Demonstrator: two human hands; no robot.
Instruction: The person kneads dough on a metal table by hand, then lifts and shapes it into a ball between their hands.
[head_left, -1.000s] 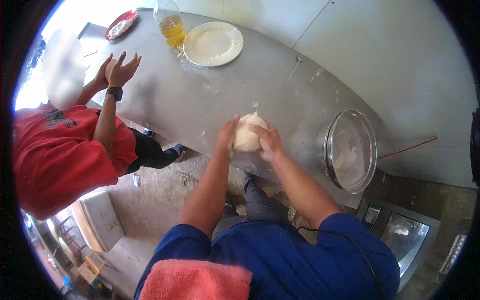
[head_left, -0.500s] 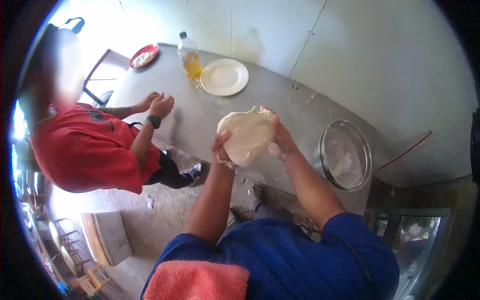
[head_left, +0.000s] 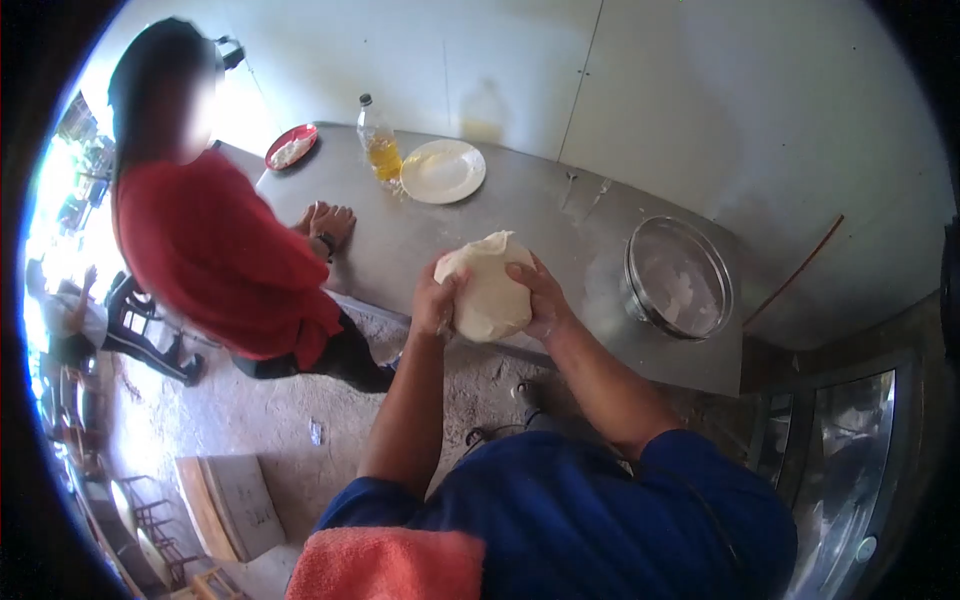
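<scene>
A pale, rounded lump of dough (head_left: pixel 490 290) is held up between both hands, over the near edge of the metal table (head_left: pixel 590 260). My left hand (head_left: pixel 435 300) grips its left side, with the thumb on the front. On the right side, my right hand (head_left: pixel 543 297) wraps round the dough, thumb also on its face. The dough has a ragged, folded top edge. Beyond it lies a white plate (head_left: pixel 443 172) dusted with flour, beside a bottle of yellow oil (head_left: pixel 382 152).
A metal bowl (head_left: pixel 680 278) with whitish residue stands at the table's right. A red dish (head_left: pixel 292 148) of white powder sits at the far left. A co-worker in red (head_left: pixel 215 250) leans at the left, hands on the table. A white box (head_left: pixel 245 505) is on the floor.
The dough went from a compact ball to a wide flat piece, then to a narrower lump, still in both hands. The co-worker's hands moved down onto the table. The view has tilted up.
</scene>
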